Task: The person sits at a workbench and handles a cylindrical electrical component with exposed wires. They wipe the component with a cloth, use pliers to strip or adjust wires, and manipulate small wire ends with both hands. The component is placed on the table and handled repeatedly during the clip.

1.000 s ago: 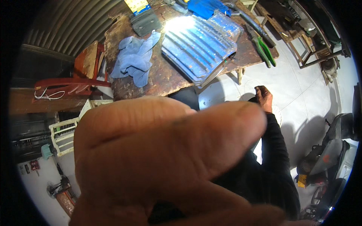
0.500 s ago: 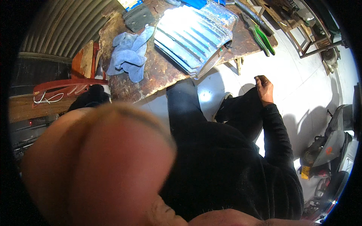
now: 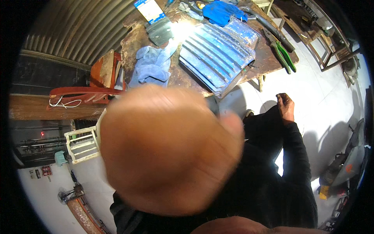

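Observation:
My left hand (image 3: 167, 152) is close in front of the view, large and blurred, and covers its middle. How its fingers lie cannot be made out. My right hand (image 3: 286, 107) rests by my right knee, its fingers curled in and nothing visible in them. Ahead, a ribbed blue metal piece (image 3: 218, 56) with worn paint lies on a stained wooden table (image 3: 183, 80). A crumpled blue cloth (image 3: 152, 66) is left of it, beside a dark grey plate (image 3: 160, 32). Green-handled pliers (image 3: 282, 54) lie at the table's right edge.
A blue and white box (image 3: 150, 11) and a bright blue cloth (image 3: 222, 12) are at the back of the table. A red chair (image 3: 83, 93) stands at the left, with a small cream-coloured rack (image 3: 83, 144) below it. A motorcycle (image 3: 343, 167) is at the right.
My left hand has moved rightward and away from the lower left, uncovering the rack and floor there. The view has shifted, so the table sits farther right and lower. My right hand stays by my knee.

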Demonstrator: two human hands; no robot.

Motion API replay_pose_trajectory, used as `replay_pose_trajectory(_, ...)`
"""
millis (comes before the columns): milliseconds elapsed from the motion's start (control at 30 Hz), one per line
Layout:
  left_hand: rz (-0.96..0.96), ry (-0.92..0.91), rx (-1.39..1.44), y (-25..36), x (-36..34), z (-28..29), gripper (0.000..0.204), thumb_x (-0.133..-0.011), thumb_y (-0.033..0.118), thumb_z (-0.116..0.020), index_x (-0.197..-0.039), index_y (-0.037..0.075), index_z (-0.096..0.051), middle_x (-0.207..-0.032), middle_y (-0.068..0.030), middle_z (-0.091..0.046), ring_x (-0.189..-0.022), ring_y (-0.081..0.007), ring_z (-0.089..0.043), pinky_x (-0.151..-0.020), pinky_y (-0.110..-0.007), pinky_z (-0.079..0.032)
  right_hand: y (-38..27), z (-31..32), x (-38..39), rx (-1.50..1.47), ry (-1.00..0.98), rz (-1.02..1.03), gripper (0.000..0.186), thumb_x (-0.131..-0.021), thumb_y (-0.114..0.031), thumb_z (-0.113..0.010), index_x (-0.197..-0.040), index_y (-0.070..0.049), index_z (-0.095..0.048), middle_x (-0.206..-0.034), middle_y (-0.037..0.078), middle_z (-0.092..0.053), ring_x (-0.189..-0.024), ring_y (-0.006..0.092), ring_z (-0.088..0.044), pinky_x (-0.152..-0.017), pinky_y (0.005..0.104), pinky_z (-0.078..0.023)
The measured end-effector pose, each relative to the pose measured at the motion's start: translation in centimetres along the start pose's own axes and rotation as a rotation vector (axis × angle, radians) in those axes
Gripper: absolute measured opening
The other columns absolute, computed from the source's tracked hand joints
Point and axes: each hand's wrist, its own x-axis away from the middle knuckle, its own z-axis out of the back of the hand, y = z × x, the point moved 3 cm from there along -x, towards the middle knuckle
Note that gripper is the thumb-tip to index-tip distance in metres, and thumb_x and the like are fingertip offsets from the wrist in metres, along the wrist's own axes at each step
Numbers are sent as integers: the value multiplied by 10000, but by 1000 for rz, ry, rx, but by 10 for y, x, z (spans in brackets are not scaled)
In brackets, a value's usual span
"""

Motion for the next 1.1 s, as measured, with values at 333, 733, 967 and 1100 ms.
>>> replay_pose_trajectory(333, -1046, 518, -122, 7, -6, -47, 247, -1005, 72, -653, -1200, -69, -708, -1072, -157, -798, -816, -181, -753, -818, -278, -604, -10, 1, 1, 27, -12, -36, 240, -1082, -189, -670, -1101, 39, -742, -819, 87, -709, -723, 149, -622, -699, 320, -536)
replay_pose_trajectory(733, -732, 644, -268, 23, 7, -76, 262, -972, 152, -673, -1152, -27, -739, -1140, -166, -796, -1033, -257, -780, -1064, -343, -547, 8, -3, -3, 37, -30, 22, 276, -1087, -226, -658, -1126, 34, -742, -878, 121, -732, -773, 179, -658, -746, 340, -553)
replay_pose_trajectory(967, -669, 112, -239, -12, -2, -73, 248, -948, 196, -666, -1070, 5, -766, -1109, -147, -791, -1118, -281, -755, -1023, -426, -555, 0, -1, 0, 5, -26, -29, 223, -1081, -176, -668, -1098, 35, -739, -831, 76, -715, -746, 140, -626, -714, 311, -538)
replay_pose_trajectory(1100, -642, -131, -303, -15, -5, -78, 248, -935, 222, -662, -1024, 23, -781, -1091, -136, -788, -1166, -295, -741, -999, -473, -559, -5, 0, 2, 34, -13, -4, 219, -1079, -163, -663, -1093, 44, -734, -826, 75, -715, -733, 130, -625, -708, 304, -533)
